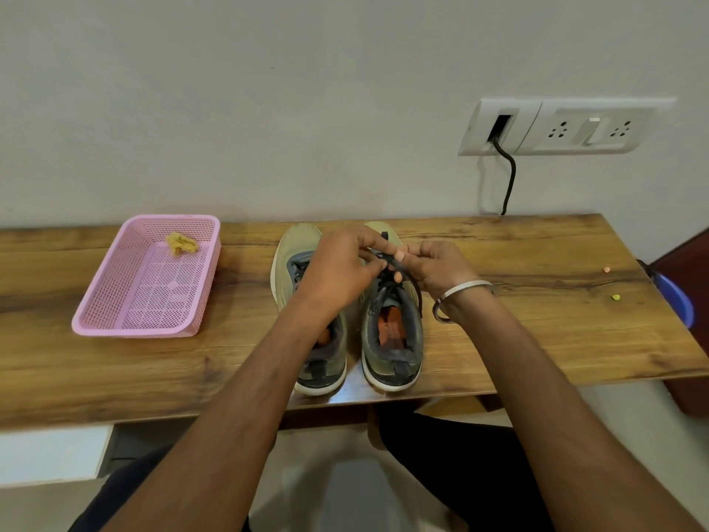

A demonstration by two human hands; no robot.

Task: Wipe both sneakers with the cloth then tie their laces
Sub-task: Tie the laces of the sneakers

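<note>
As fingers (pixel 399 257) pinch laces (pixel 395 268) (dark).

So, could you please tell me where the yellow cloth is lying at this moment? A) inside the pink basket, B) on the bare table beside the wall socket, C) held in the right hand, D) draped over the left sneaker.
A: the crumpled yellow cloth lies at the far end of the pink basket, while the left hand and right hand pinch the dark laces of the right sneaker.
</note>
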